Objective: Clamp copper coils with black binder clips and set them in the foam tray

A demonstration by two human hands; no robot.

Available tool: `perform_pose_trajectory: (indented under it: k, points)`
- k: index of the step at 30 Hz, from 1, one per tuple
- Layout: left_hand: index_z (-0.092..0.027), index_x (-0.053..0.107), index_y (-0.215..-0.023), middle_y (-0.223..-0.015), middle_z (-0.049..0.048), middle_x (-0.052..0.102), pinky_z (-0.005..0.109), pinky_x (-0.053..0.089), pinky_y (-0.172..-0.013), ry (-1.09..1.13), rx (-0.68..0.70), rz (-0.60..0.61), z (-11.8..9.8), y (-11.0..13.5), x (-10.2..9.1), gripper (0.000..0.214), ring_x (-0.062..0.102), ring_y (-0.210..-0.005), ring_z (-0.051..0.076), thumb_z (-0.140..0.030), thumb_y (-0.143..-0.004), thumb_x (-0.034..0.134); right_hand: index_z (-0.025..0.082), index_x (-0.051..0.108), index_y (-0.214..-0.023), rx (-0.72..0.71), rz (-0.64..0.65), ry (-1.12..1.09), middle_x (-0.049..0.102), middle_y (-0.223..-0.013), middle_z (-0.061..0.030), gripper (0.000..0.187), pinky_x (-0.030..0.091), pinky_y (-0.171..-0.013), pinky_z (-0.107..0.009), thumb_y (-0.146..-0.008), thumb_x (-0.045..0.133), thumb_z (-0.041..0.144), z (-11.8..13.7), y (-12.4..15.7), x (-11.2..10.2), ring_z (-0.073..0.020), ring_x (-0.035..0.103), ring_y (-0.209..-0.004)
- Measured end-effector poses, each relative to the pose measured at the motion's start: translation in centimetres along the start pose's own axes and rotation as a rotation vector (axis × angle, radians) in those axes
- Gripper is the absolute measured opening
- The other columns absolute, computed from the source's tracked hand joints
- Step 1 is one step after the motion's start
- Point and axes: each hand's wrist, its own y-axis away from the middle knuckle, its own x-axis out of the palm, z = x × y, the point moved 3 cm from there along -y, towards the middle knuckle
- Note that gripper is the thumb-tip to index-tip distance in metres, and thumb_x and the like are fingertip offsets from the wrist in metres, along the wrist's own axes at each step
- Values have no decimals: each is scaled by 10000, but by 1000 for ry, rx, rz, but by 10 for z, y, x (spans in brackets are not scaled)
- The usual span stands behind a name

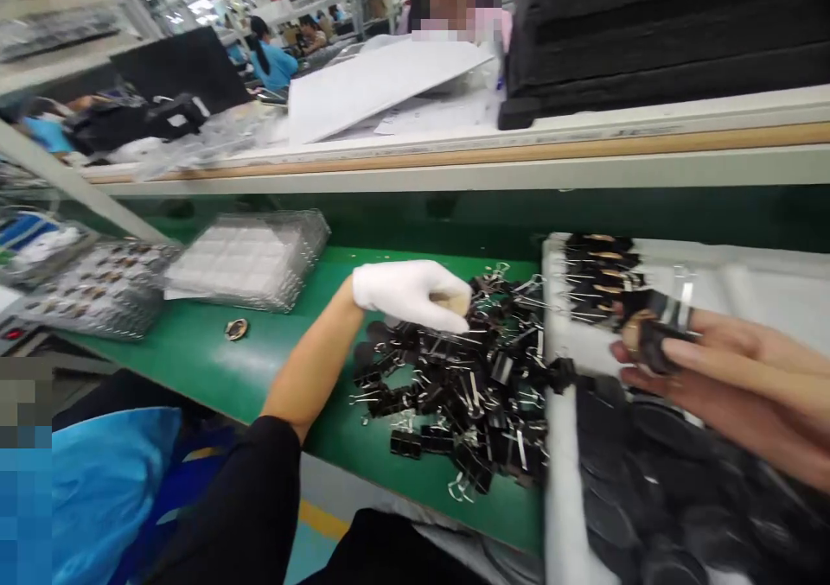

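My left hand (415,295), in a white glove, is above a pile of black binder clips (473,395) with silver wire handles. Its fingers curl towards the thumb around a pale patch; what they hold, if anything, I cannot make out. At the right, my bare right hand (745,352) pinches a round black part (652,347) with a tan, copper-like ring face. A black binder clip (658,304) sits against this part, its silver handle pointing up. That hand is blurred, above many round black pieces (674,490) in a white tray (563,499).
Binder clips stand in a row (600,274) with tan-edged parts at the tray's back corner. Clear plastic trays (250,257) are stacked left, beside trays of small parts (104,282). One ring-shaped part (237,329) lies on the green table (213,365). A shelf edge (421,170) runs above.
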Motion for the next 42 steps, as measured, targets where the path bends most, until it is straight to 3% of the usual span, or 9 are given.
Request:
perform_pose_trajectory:
  k: [3, 9, 13, 16, 18, 22, 28, 34, 42]
  points:
    - [-190, 550, -716, -668, -43, 458, 251, 337, -604, -11, -68, -17, 3, 0, -3, 345, 393, -617, 99, -471, -900, 626, 286, 772, -812, -17, 115, -1, 714, -868, -99, 436, 615, -650, -285, -504, 989, 504, 18, 10, 17, -216, 657, -750]
    - [-195, 675, -749, -735, -6, 615, 259, 428, -668, 181, -243, -96, 12, 2, -8, 247, 518, -673, 121, -435, -792, 718, 279, 743, -783, -31, 136, -17, 714, -870, -96, 337, 569, -612, -258, -576, 976, 407, 18, 15, 11, -187, 618, -702]
    - [-188, 646, -782, -738, -6, 600, 250, 413, -655, 189, -255, -443, 25, 4, -23, 311, 504, -676, 110, -490, -856, 654, 295, 758, -901, 6, 106, -77, 724, -893, -68, 460, 597, -616, -247, -520, 1005, 364, 20, 17, 15, -175, 642, -694]
    - [-185, 596, -741, -684, -11, 560, 250, 365, -600, 66, -490, -711, 56, 7, -34, 359, 455, -639, 109, -514, -885, 611, 288, 759, -970, 57, 72, -139, 738, -907, -47, 539, 626, -655, -226, -496, 1015, 281, 24, 12, 25, -170, 686, -740]
    - [-184, 561, -702, -671, -3, 559, 262, 355, -589, 26, -673, -783, 82, 11, -37, 348, 445, -627, 115, -478, -884, 595, 240, 734, -853, 82, 71, -178, 755, -949, -59, 384, 649, -733, -240, -558, 978, 209, 28, 4, 36, -184, 723, -817]
    - [-194, 516, -628, -589, 2, 520, 289, 334, -560, 46, -842, -706, 121, 22, -29, 326, 411, -554, 121, -407, -865, 582, 179, 688, -808, 148, 70, -284, 772, -1036, -121, 83, 662, -853, -309, -810, 746, 118, 42, -19, 61, -220, 765, -924]
    - [-203, 623, -629, -590, 39, 609, 312, 394, -594, 0, -936, -567, 135, 49, -31, 355, 550, -578, 186, -511, -778, 716, 179, 662, -870, 170, 120, -242, 772, -1003, -106, 100, 662, -767, -312, -925, 604, 120, 60, -58, 92, -213, 778, -868]
    - [-192, 672, -1129, -1169, 155, 730, 373, 474, -943, -161, -1053, -846, 134, 20, -59, 550, 664, -1125, 305, -615, -1004, 344, 166, 600, -811, 190, 112, -77, 726, -844, -73, 168, 606, -621, -180, -907, 617, 28, 55, -101, 130, -137, 734, -725]
    - [-109, 640, -1262, -1349, 278, 606, 557, 412, -1042, -174, -1333, -966, 150, -12, -27, 676, 559, -1270, 418, -588, -1031, 223, 157, 617, -844, 228, 130, 33, 671, -782, -39, 236, 658, -644, -237, -785, 744, -34, 40, -145, 165, -142, 704, -692]
